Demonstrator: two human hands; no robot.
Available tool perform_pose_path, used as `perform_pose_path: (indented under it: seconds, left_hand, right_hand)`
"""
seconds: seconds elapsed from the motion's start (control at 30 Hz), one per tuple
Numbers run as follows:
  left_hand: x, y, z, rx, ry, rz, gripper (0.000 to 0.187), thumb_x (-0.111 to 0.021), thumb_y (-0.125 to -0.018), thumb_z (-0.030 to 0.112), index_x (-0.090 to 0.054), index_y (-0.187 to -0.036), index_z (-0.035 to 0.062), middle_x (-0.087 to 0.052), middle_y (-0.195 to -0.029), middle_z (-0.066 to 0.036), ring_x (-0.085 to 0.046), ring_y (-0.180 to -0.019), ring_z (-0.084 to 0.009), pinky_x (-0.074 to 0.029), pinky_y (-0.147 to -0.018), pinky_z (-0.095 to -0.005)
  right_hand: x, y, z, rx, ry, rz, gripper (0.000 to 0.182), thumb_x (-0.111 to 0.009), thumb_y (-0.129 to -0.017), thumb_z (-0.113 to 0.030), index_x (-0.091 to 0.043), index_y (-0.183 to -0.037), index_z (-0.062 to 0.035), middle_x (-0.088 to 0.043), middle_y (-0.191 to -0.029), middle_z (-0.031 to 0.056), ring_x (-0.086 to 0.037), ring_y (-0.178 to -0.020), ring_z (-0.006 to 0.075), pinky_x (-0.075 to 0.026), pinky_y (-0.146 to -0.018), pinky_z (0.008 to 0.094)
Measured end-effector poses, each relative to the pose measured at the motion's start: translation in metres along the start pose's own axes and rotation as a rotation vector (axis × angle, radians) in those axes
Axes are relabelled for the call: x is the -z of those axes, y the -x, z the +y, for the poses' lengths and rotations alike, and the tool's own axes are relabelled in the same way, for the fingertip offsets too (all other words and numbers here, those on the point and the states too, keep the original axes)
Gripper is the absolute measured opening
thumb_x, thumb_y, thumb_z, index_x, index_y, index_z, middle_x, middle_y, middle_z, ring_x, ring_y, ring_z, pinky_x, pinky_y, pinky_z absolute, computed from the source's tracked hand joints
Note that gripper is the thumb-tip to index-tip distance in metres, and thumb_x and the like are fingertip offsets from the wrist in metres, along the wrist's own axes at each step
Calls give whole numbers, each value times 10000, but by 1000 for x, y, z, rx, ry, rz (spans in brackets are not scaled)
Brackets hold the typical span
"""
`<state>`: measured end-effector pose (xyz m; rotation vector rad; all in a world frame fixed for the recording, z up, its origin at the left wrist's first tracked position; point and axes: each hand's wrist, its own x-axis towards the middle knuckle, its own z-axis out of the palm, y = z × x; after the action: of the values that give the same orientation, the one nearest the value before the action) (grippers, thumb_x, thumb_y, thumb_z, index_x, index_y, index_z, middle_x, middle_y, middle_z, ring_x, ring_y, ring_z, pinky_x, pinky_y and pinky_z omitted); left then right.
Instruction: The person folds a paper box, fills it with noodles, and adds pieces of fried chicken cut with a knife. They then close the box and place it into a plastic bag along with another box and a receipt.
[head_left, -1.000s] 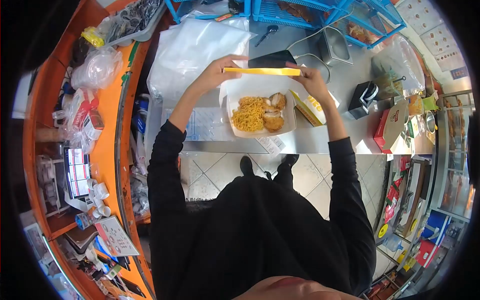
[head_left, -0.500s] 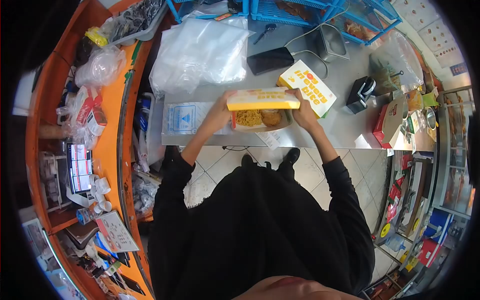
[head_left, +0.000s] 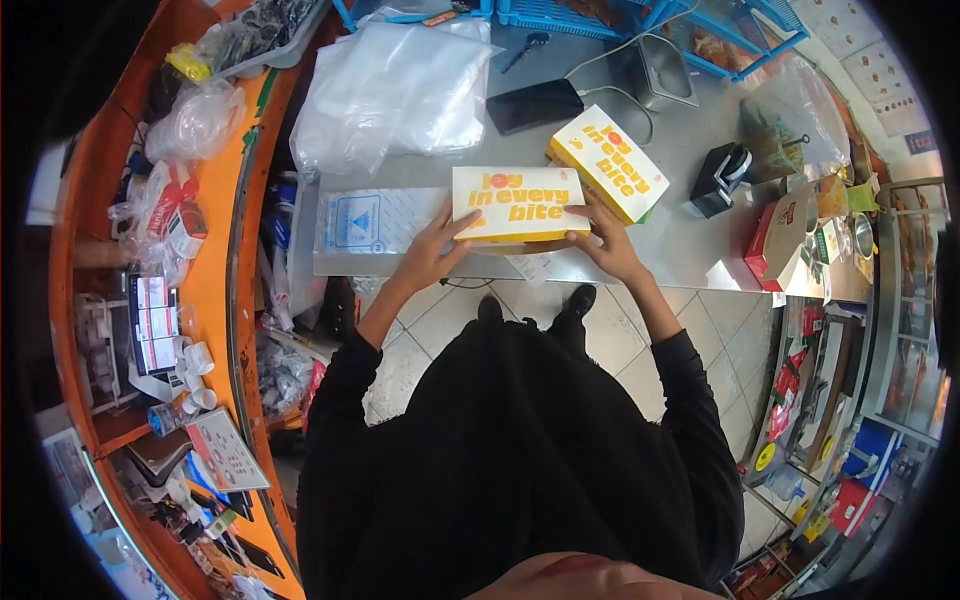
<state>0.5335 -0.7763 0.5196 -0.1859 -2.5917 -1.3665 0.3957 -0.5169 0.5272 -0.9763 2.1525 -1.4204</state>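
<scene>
A white and yellow cardboard meal box [head_left: 516,200], printed "joy in every bite", is between my hands by the front edge of the steel table, its lid down and its contents hidden. My left hand [head_left: 432,248] grips the left side with fingers on the lid. At the right side, my right hand [head_left: 608,245] holds the box by its near corner, fingers bent round it. A second box [head_left: 608,165] of the same print lies just behind and to the right. Part of a paper slip [head_left: 530,266] shows below the held box.
Clear plastic bags [head_left: 395,95] and a blue-printed flat packet [head_left: 370,222] lie on the left. A phone [head_left: 535,106] with a cable, a metal container [head_left: 655,72] and a black dispenser [head_left: 720,180] stand further back. Blue baskets [head_left: 580,18] line the rear. An orange counter [head_left: 225,300] runs along my left.
The lid was raised, showing noodles and a breaded piece inside; now it is down over them. My hands have shifted to the box's near side corners.
</scene>
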Motion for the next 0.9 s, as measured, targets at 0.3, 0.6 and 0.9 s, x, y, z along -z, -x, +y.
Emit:
perform_pose_path:
  seconds: [0.3, 0.6, 0.9]
  left_hand:
    - [0, 1, 4, 1, -183, -67, 391, -527, -775, 151, -479, -1162, 172, -210, -1316, -215, -306, -1178, -332, -294, -939, -365]
    - [-18, -11, -9, -421, -471, 17, 388, -642, -648, 190, -575, -1013, 78, -496, -1131, -77, -418, -1102, -252, -370, -891, -346]
    - [-22, -11, -8, -387, -422, 87, 362, -654, -629, 152, -592, -976, 71, -533, -1081, -67, -444, -1074, -247, -413, -851, -335]
  right_hand:
    - [-11, 8, 13, 379, 485, 182, 381, -634, -685, -128, -555, -1056, -149, -417, -1212, 128, -492, -1012, 302, -464, -769, 334]
    - [-7, 7, 13, 490, 563, 59, 413, -644, -674, -136, -542, -1074, -139, -378, -1240, 154, -489, -1014, 323, -437, -820, 348]
    - [-20, 10, 10, 424, 449, 207, 273, -629, -681, -71, -599, -952, -89, -517, -1098, 94, -545, -932, 281, -464, -797, 322]
